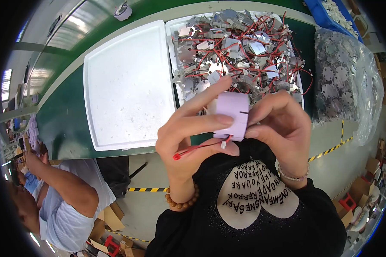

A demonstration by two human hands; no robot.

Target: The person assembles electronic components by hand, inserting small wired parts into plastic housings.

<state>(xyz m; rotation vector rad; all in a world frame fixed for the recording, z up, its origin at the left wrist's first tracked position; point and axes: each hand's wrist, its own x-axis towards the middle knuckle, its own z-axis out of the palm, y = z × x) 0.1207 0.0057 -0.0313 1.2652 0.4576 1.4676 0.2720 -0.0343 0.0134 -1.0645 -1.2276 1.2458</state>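
Between my hands, above the table's near edge, is a short round lilac plastic housing (232,107) with a dark slot in its side. My left hand (197,124) is closed around it, thumb below and fingers across its face. Red wires (197,147) with a small connector at the end trail from the housing's lower side over my left thumb. At the housing's right side, my right hand (281,120) has its thumb and index finger pinched against the edge. Whatever lies under those fingertips is hidden.
Behind my hands stands a white foam tray (300,88) heaped with metal parts and red wires. Left of it lies a bare white foam tray (131,85). A plastic bag (343,81) of metal discs and a blue bin (330,15) are at right. A co-worker (70,205) sits at left.
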